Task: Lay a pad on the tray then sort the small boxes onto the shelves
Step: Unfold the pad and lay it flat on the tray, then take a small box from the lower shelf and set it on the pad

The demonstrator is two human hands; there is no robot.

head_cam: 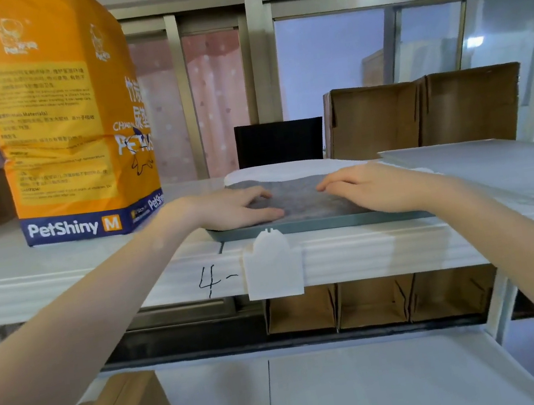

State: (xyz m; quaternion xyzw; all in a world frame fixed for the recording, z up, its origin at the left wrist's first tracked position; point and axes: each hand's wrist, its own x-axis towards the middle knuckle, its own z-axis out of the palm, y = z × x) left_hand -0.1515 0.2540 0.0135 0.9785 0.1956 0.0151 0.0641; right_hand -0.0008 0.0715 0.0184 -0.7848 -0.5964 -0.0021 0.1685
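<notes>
Grey pad (295, 194) lies under both flat hands, left (235, 208) and right (370, 186), each grip apart.

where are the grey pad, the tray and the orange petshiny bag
grey pad (295, 194), head view, bare middle between the hands
tray (331, 222), head view, front rim
orange PetShiny bag (54, 130), head view, printed back panel

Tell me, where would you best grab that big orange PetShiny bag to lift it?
Probably by the upper part of the orange PetShiny bag, one hand on each narrow side, coming from the front. It stands upright and tall on the shelf, its top is out of view, and no handle shows.
</notes>
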